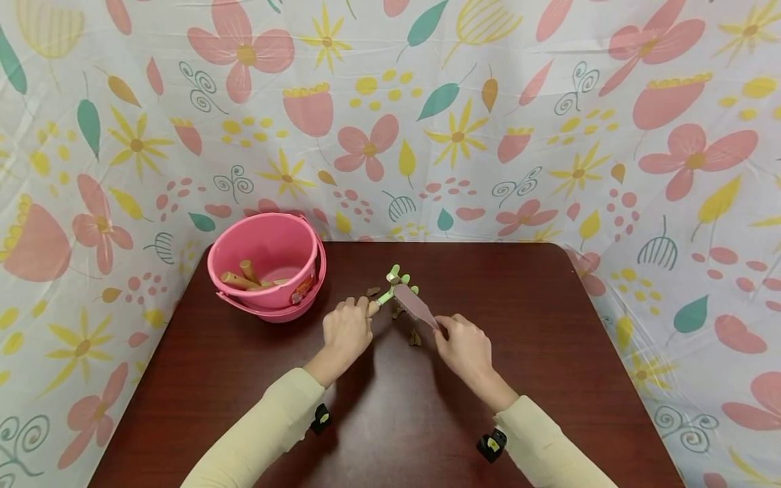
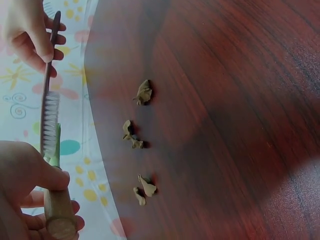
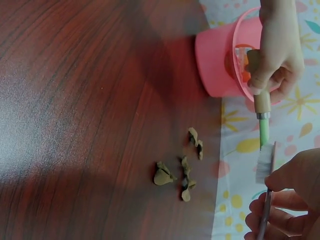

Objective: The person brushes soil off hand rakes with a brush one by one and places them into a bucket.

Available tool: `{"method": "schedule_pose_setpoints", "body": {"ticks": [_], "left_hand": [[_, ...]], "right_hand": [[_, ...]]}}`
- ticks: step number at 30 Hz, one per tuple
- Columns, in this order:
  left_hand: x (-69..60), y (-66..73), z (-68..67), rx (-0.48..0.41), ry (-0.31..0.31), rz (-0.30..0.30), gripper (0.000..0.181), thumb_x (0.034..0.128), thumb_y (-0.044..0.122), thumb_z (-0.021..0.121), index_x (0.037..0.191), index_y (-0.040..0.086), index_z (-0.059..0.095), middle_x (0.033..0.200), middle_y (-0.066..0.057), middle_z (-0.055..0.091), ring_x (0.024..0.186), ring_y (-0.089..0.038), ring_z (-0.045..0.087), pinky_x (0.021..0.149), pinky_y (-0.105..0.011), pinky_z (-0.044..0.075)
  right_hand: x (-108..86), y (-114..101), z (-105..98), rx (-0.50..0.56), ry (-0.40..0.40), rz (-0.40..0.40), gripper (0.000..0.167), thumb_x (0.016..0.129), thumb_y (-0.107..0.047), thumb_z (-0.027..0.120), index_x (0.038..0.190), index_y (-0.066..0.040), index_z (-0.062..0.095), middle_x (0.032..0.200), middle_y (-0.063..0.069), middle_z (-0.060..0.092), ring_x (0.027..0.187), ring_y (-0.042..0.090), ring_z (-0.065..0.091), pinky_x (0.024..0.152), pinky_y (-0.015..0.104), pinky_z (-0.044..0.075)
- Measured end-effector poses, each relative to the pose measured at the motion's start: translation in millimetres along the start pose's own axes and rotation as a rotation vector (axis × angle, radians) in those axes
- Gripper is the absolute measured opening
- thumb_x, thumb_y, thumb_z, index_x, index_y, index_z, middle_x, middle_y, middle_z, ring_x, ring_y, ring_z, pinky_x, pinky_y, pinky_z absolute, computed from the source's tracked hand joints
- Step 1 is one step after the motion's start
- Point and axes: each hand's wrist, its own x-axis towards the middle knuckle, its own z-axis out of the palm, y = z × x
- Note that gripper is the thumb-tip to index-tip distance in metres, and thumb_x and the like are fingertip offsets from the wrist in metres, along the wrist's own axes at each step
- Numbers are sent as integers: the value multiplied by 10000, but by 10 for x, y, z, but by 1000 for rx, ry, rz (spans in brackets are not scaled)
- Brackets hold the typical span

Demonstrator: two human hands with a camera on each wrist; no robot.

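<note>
My left hand [image 1: 348,332] grips the wooden handle [image 2: 59,212] of a small green garden hand rake [image 1: 386,297], its tines pointing away above the table. A flat mauve brush [image 1: 417,305] is in my right hand [image 1: 466,349], the thumb and fingers pinching its handle. White bristles [image 3: 264,165] meet the green neck of the rake in both wrist views. Below them, several brown crumpled pieces like dry leaves [image 2: 144,92] lie on the table. The rake's tines are partly hidden behind the brush in the head view.
At the back left of the dark wooden table [image 1: 518,285] stands a pink bucket [image 1: 268,237] with its handle down. Wooden handles [image 1: 238,280] of other tools show inside it. A flower-printed cloth [image 1: 427,135] hangs behind the table's far edge.
</note>
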Motion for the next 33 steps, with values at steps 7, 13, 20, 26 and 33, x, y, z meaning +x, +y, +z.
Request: {"method": "schedule_pose_setpoints", "body": {"ticks": [7,13,20,26,33], "left_hand": [[11,-33,-37,-24,15,-33,233,697,221,748,791,105,569,682,-60,547,643,-258,580,457,-386,440],[0,-16,-28,-26,-36,-32,233,718,227,737,821,104,568,707,-57,550,664,-252,587,474,-389,454],[-47,45,-42,-15,-18,9,262,698,237,758,828,108,570,690,-46,540,626,-229,575,445,-370,445],[-81,100,-26,-14,-7,38,268,688,245,763,821,113,571,696,-44,545,622,-228,574,448,-374,452],[-84,114,-35,6,45,56,275,675,249,768,813,112,574,689,-46,547,604,-224,567,436,-361,440]], "right_hand": [[15,-7,-26,2,35,-33,226,765,-156,710,987,-115,714,821,57,666,565,213,591,393,316,404],[95,-58,-51,11,62,-49,230,766,-156,715,995,-126,711,836,58,665,567,208,585,389,315,398],[194,-138,-50,-7,90,-63,236,759,-155,726,994,-127,712,848,66,668,644,253,624,423,381,444],[251,-188,-34,-37,126,-79,223,757,-152,725,977,-119,711,831,71,659,661,257,617,458,408,470],[249,-183,5,-111,157,-98,199,740,-153,737,928,-95,707,801,91,640,637,272,596,447,410,465]]}}
